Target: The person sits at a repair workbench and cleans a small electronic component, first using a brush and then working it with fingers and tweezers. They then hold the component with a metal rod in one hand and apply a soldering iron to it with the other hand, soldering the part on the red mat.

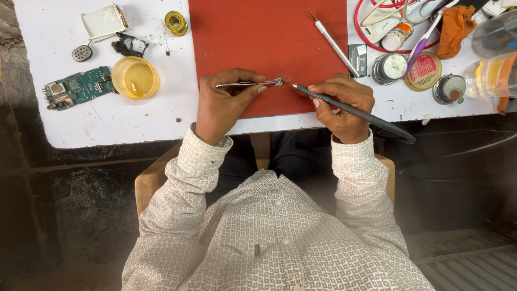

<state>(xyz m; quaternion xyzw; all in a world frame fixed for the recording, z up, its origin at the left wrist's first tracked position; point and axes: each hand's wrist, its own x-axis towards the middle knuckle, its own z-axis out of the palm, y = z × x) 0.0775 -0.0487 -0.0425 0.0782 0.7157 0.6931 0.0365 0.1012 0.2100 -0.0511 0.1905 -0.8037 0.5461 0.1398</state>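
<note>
Just above the near edge of the red mat [269, 32], a tiny square component [278, 82] sat gripped in the tips of metal tweezers [245, 83]. The left hand [223, 105] pinched the tweezers between thumb and fingers, their long axis lying left to right, tips pointing right. The right hand [342, 105] closed around a dark soldering iron [355, 112], slanting up-left, its tip touching the component's right side.

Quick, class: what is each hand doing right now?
Left hand: closed on tweezers gripping a small component.
Right hand: closed on soldering iron.
</note>
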